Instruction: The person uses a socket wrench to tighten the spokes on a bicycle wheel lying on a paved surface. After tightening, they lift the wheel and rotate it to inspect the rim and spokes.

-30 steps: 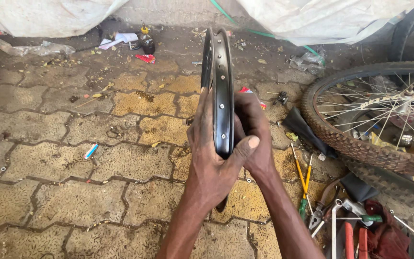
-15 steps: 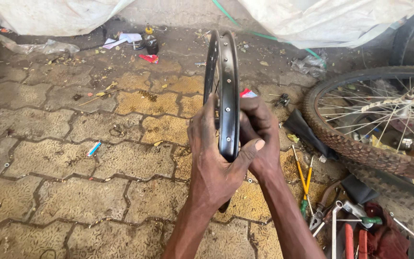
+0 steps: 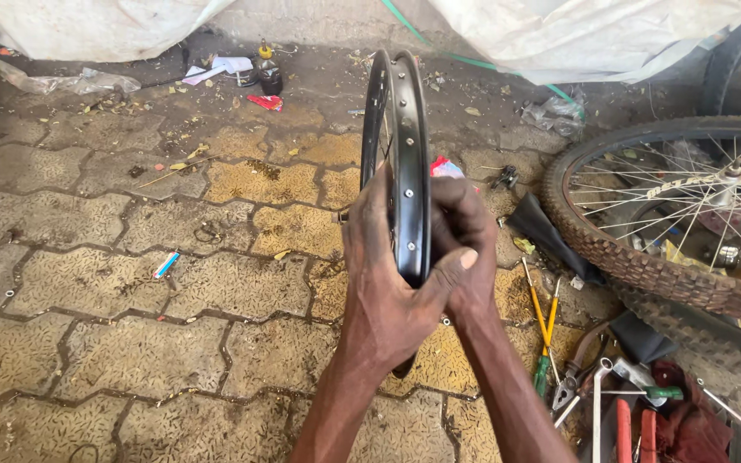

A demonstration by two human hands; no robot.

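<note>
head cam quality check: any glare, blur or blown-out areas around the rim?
Head view: even, soft daylight, no hard shadows. The black rim is sharp, with a faint sheen along its edge but no glare. Both hands, left and right, are in focus. The white sheeting at top is nearly blown out. The tyred wheel bends slightly at the frame edge.

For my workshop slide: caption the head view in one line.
Both hands, left hand and right hand, grip a bare black bicycle rim upright over paving, beside a spoked wheel.

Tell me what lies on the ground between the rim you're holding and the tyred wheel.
In the head view, a black rubber scrap lies between rim and wheel, with screwdrivers nearer you.
</note>
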